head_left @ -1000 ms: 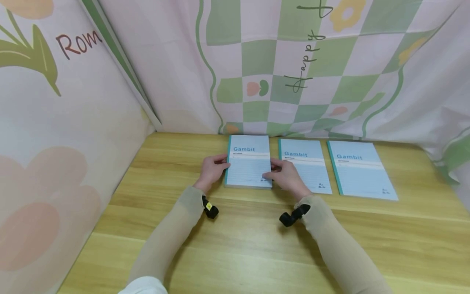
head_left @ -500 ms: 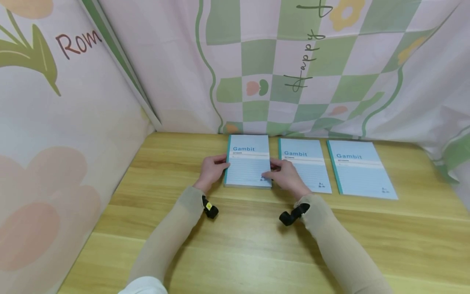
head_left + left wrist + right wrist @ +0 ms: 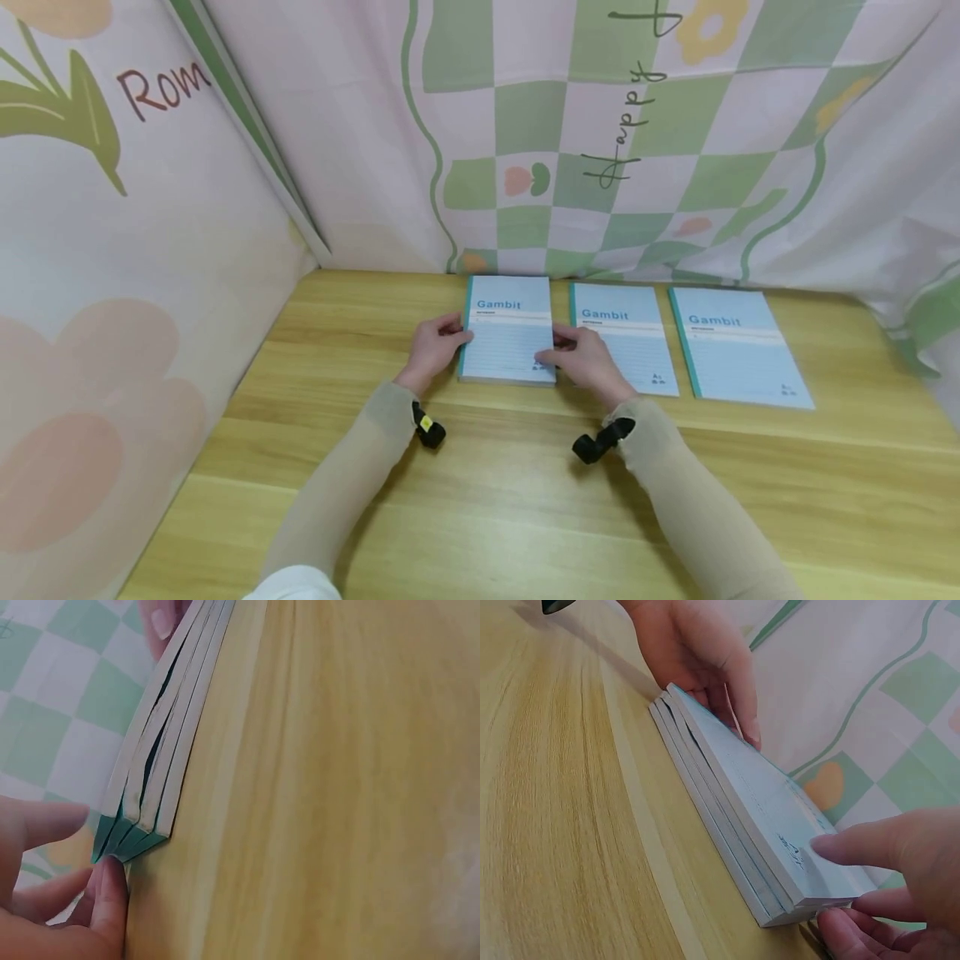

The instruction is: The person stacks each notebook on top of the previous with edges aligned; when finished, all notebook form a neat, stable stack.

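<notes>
A stack of several pale blue notebooks [image 3: 507,342] with green spines lies near the back of the table, and the top cover reads "Gambit". At its spine side is my left hand [image 3: 433,348], fingertips against the green spines and thumb near the top edge. Across from it my right hand [image 3: 588,362] holds the opposite side of the stack, its thumb over the cover's lower corner and its fingers curled at the page edges. Narrow gaps show between some of the notebooks [image 3: 161,727] in the left wrist view.
To the right lie two more Gambit notebooks, a middle notebook [image 3: 626,342] partly behind my right hand and a far right notebook [image 3: 738,350]. A patterned curtain [image 3: 525,125] hangs along the back edge of the wooden table [image 3: 495,500]; another printed cloth [image 3: 150,250] stands at left.
</notes>
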`<move>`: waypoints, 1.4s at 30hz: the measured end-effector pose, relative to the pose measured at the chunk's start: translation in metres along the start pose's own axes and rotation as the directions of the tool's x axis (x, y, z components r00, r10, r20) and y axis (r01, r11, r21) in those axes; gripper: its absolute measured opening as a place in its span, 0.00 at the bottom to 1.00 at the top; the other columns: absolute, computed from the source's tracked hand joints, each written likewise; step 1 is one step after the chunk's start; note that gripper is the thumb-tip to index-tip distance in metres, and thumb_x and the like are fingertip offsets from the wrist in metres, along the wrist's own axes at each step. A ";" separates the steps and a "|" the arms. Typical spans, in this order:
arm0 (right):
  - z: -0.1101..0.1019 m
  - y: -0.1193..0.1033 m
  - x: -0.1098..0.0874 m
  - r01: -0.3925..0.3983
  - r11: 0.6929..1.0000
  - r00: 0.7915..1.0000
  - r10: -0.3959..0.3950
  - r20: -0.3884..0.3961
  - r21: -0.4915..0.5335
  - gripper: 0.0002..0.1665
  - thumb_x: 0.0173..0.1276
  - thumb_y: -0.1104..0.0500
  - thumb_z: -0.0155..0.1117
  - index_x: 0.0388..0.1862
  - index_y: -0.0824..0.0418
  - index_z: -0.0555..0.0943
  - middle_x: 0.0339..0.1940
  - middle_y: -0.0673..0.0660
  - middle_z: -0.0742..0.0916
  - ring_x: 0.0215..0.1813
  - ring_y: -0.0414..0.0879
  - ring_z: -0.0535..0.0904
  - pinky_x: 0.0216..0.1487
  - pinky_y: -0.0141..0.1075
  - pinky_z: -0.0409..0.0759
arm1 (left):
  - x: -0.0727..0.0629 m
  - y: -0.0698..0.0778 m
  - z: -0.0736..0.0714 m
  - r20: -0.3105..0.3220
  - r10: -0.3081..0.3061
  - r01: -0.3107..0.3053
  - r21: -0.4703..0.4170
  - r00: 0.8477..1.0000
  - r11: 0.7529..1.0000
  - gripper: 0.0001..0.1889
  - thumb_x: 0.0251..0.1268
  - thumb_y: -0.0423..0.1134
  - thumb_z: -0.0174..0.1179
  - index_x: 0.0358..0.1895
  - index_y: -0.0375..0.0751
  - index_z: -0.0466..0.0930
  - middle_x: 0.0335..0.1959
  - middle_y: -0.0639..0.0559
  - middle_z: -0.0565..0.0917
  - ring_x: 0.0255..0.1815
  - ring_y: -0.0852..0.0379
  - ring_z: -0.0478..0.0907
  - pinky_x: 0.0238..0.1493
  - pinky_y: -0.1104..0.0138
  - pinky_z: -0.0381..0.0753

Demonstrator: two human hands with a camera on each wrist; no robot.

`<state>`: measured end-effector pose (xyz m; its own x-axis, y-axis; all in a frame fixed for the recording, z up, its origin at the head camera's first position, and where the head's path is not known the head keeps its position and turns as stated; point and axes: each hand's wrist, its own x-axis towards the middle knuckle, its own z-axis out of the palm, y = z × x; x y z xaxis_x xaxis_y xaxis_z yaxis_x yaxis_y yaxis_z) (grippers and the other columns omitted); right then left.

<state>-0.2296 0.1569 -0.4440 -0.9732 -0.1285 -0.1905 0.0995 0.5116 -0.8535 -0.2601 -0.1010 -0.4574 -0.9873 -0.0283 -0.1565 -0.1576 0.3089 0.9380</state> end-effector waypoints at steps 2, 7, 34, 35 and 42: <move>-0.002 0.001 -0.002 0.008 1.000 1.000 -0.007 -0.013 0.023 0.42 0.72 0.51 0.68 0.78 0.66 0.65 0.64 0.63 0.78 0.61 0.56 0.75 0.60 0.47 0.77 | -0.001 0.000 -0.001 -0.011 0.004 -0.004 -0.027 1.000 1.000 0.27 0.71 0.38 0.66 0.70 0.37 0.74 0.55 0.46 0.82 0.57 0.51 0.76 0.60 0.61 0.78; -0.012 0.001 -0.010 0.046 0.997 0.997 -0.042 -0.061 0.056 0.41 0.74 0.48 0.67 0.77 0.67 0.66 0.65 0.63 0.79 0.66 0.58 0.75 0.66 0.50 0.75 | -0.006 0.005 -0.005 -0.047 0.060 -0.064 -0.099 0.997 0.993 0.28 0.72 0.39 0.66 0.71 0.35 0.72 0.54 0.44 0.82 0.58 0.50 0.77 0.59 0.61 0.79; -0.096 0.048 -0.076 -0.021 1.000 0.987 0.024 -0.158 0.021 0.52 0.71 0.32 0.62 0.81 0.60 0.60 0.77 0.63 0.69 0.75 0.62 0.65 0.69 0.60 0.67 | -0.079 0.037 0.057 0.295 0.200 -0.112 -0.289 0.935 0.951 0.27 0.70 0.41 0.67 0.68 0.35 0.76 0.61 0.43 0.82 0.59 0.56 0.80 0.61 0.63 0.79; -0.098 0.050 -0.078 -0.025 1.000 0.987 0.027 -0.159 0.018 0.51 0.71 0.32 0.61 0.81 0.60 0.60 0.77 0.64 0.68 0.75 0.62 0.64 0.69 0.61 0.67 | -0.082 0.035 0.061 0.309 0.200 -0.108 -0.290 0.930 0.951 0.26 0.70 0.41 0.67 0.68 0.35 0.76 0.61 0.43 0.82 0.59 0.55 0.80 0.61 0.63 0.78; -0.103 0.061 -0.091 -0.066 0.998 0.988 0.069 -0.140 0.022 0.53 0.72 0.33 0.60 0.82 0.61 0.55 0.78 0.67 0.66 0.76 0.66 0.61 0.70 0.64 0.63 | -0.098 0.026 0.084 0.411 0.186 -0.099 -0.225 0.892 0.969 0.27 0.72 0.43 0.64 0.70 0.35 0.74 0.63 0.47 0.81 0.61 0.57 0.79 0.62 0.66 0.76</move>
<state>-0.1560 0.2868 -0.4288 -0.9835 0.0273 -0.1787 0.1683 0.4998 -0.8496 -0.1656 -0.0103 -0.4441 -0.9014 0.4231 -0.0920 -0.0601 0.0881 0.9943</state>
